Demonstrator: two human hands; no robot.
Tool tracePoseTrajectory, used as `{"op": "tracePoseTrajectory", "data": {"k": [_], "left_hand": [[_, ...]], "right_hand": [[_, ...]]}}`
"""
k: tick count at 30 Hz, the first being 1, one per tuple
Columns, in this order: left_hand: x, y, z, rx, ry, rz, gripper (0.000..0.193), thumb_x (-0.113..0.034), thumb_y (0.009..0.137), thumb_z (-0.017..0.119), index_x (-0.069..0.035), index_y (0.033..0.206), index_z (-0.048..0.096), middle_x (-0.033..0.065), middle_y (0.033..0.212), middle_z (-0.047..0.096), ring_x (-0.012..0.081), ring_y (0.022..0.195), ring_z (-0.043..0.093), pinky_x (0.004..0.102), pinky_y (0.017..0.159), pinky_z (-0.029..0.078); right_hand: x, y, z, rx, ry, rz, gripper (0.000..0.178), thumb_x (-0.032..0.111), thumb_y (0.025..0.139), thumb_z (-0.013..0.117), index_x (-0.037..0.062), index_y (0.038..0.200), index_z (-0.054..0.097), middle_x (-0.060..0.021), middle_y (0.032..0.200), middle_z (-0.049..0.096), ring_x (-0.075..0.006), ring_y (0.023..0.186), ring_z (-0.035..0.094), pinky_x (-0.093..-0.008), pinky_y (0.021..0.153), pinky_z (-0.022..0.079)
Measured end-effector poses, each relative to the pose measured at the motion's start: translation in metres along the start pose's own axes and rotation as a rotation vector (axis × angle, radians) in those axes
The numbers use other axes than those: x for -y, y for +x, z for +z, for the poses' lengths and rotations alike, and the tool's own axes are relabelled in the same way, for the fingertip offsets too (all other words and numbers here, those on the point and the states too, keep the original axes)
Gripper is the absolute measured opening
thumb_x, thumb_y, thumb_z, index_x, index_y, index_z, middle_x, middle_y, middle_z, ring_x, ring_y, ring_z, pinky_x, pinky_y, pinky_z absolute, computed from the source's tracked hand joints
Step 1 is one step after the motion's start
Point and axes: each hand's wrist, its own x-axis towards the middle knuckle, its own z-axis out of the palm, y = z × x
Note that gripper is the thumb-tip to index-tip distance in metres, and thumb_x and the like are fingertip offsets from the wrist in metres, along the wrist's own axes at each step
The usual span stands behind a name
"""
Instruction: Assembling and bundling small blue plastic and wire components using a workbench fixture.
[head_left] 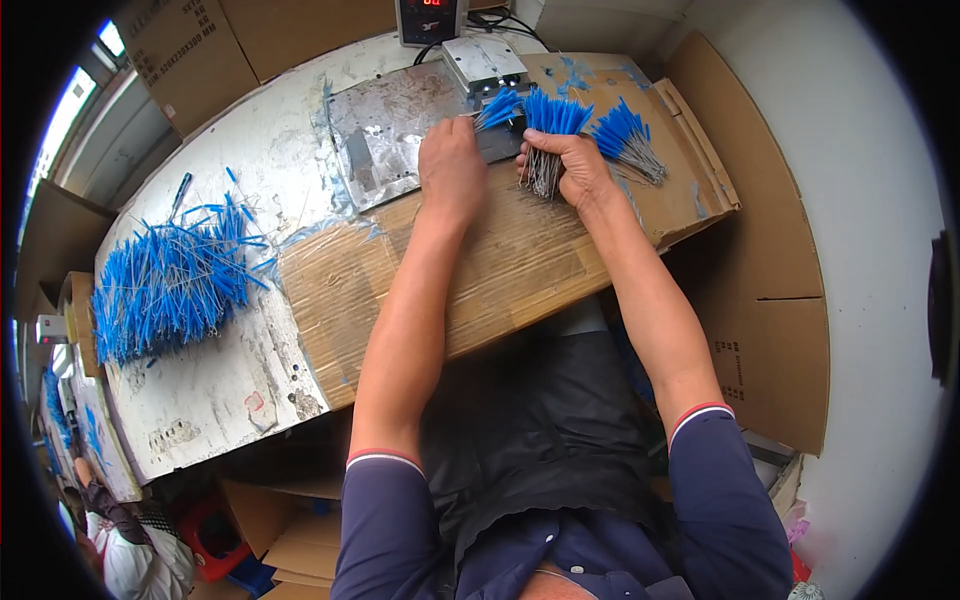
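Observation:
My right hand (578,165) is closed around a thick bunch of thin metal wires with blue plastic ends (556,116). The blue ends point away from me and the bare wires hang below the fist. To its left, my left hand (452,168) is closed and slightly blurred. A smaller bunch of blue-ended wires (499,108) fans out from its fingertips, close to a small metal box device (484,66). Just right of my right hand lies another bundle of the same wires (630,140) on the cardboard.
A big loose heap of blue-ended wires (175,285) covers the left of the white worktable (225,400). A metal plate (375,130) and cardboard sheet (400,262) lie before me. A box with a red display (430,22) stands at the back. Another person (135,550) is at lower left.

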Motion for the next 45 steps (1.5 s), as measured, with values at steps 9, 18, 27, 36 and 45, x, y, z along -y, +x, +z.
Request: {"op": "tracePoseTrajectory", "data": {"k": [9, 18, 27, 36, 45], "left_hand": [[0.0, 0.0, 0.001, -0.032, 0.05, -0.086, 0.005, -0.004, 0.088, 0.058, -0.001, 0.092, 0.057, 0.0197, 0.087, 0.065, 0.0392, 0.085, 0.063, 0.0495, 0.075, 0.048], [-0.002, 0.002, 0.001, -0.139, -0.244, -0.215, 0.009, -0.012, 0.1, 0.056, -0.004, 0.099, 0.06, 0.015, 0.083, 0.071, 0.036, 0.074, 0.069, 0.0461, 0.067, 0.051], [-0.006, 0.004, -0.005, 0.016, -0.531, -0.274, 0.012, -0.015, 0.101, 0.059, -0.004, 0.105, 0.062, 0.0076, 0.076, 0.069, 0.0142, 0.061, 0.063, 0.0313, 0.058, 0.05], [-0.015, 0.002, -0.004, 0.007, -0.634, -0.334, 0.012, -0.01, 0.097, 0.063, -0.002, 0.106, 0.062, 0.0168, 0.087, 0.071, 0.0281, 0.078, 0.071, 0.0376, 0.068, 0.053], [-0.007, 0.003, 0.005, -0.165, -0.414, -0.278, 0.011, -0.012, 0.1, 0.059, -0.002, 0.106, 0.06, 0.0116, 0.087, 0.074, 0.025, 0.068, 0.068, 0.0371, 0.064, 0.051]], "right_hand": [[0.002, 0.003, -0.006, 0.061, -0.158, -0.01, 0.014, 0.003, 0.082, 0.079, -0.0004, 0.089, 0.068, -0.0075, 0.076, 0.066, -0.0171, 0.064, 0.065, -0.0308, 0.055, 0.054], [-0.003, -0.004, 0.011, -0.016, -0.172, -0.098, 0.015, 0.001, 0.08, 0.077, -0.0045, 0.092, 0.069, -0.0103, 0.075, 0.068, -0.019, 0.059, 0.067, -0.0306, 0.051, 0.056], [-0.005, -0.017, 0.028, 0.071, -0.344, -0.075, 0.019, 0.004, 0.081, 0.076, -0.0029, 0.097, 0.068, -0.0102, 0.078, 0.068, -0.0185, 0.062, 0.068, -0.0305, 0.053, 0.058], [-0.011, -0.022, 0.026, 0.013, -0.212, -0.094, 0.011, 0.001, 0.079, 0.073, -0.0019, 0.088, 0.067, -0.0105, 0.074, 0.068, -0.0181, 0.058, 0.067, -0.0305, 0.049, 0.056], [-0.017, -0.006, 0.018, -0.241, -0.34, -0.388, 0.004, -0.004, 0.077, 0.068, -0.0043, 0.074, 0.066, -0.0091, 0.064, 0.064, -0.0168, 0.05, 0.063, -0.0299, 0.043, 0.051]]}}
